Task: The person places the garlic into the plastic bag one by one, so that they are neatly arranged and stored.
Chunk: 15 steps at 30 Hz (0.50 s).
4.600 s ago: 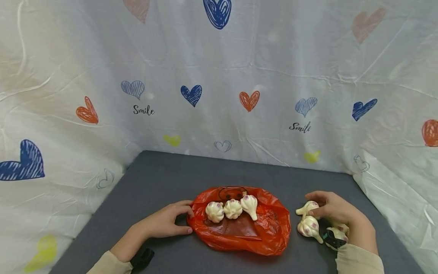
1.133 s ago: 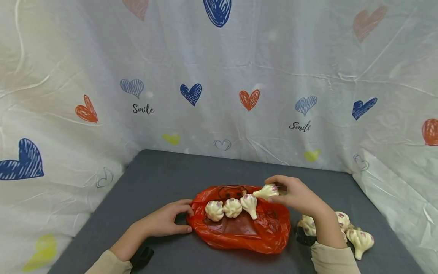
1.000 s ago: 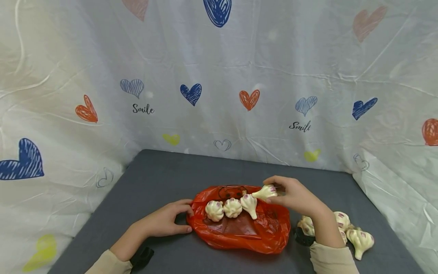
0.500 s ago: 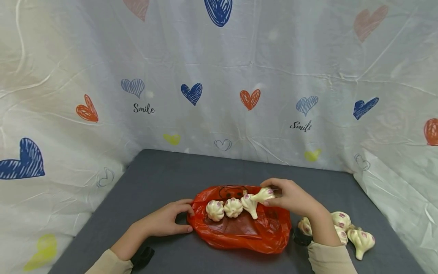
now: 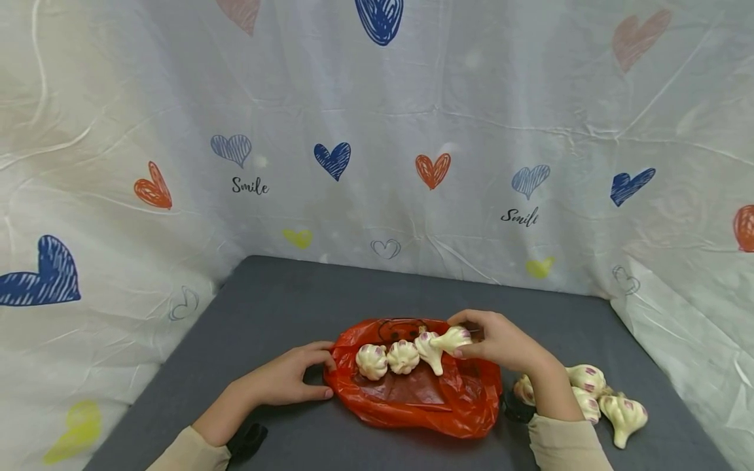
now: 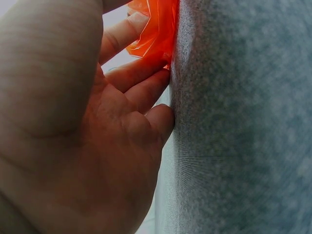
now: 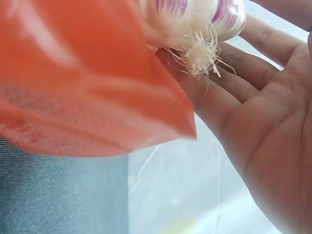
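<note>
Garlic bulb [image 5: 452,339] pinched in right hand [image 5: 506,341] fingers, lying sideways, stem pointing left; left hand [image 5: 288,377] fingers grasping red bag [image 5: 471,405].

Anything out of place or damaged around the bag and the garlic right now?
Nothing stands out. Three garlic bulbs lie in a row on the crumpled red bag, the right hand holds a fourth bulb over it, the left hand holds the bag's edge, and the loose bulbs sit together on the grey table.
</note>
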Available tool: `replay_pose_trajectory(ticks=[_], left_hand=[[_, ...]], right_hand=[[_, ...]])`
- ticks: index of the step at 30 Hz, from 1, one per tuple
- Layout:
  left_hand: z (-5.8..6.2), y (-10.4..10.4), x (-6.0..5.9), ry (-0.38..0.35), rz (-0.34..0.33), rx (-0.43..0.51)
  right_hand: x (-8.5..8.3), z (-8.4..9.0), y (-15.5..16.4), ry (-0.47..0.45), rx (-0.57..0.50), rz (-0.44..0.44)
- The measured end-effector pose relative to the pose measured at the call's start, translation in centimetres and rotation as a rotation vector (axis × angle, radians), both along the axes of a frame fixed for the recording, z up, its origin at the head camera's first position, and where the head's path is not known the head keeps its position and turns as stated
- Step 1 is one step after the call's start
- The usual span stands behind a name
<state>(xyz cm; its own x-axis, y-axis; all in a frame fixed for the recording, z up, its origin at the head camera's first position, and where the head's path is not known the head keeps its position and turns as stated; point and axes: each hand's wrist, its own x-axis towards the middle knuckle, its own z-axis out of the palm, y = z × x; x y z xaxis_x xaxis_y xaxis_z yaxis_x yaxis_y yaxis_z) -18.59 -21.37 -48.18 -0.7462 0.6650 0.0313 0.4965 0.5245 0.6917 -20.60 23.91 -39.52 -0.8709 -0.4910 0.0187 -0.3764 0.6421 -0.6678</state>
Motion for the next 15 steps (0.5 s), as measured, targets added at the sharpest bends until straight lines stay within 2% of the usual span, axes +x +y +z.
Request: replay_pose_trajectory(ticks=[15], left_hand=[[0.0, 0.1, -0.1, -0.002, 0.0, 0.001]], right_hand=[[-0.7, -1.1, -0.5, 0.005, 0.052, 0.028]])
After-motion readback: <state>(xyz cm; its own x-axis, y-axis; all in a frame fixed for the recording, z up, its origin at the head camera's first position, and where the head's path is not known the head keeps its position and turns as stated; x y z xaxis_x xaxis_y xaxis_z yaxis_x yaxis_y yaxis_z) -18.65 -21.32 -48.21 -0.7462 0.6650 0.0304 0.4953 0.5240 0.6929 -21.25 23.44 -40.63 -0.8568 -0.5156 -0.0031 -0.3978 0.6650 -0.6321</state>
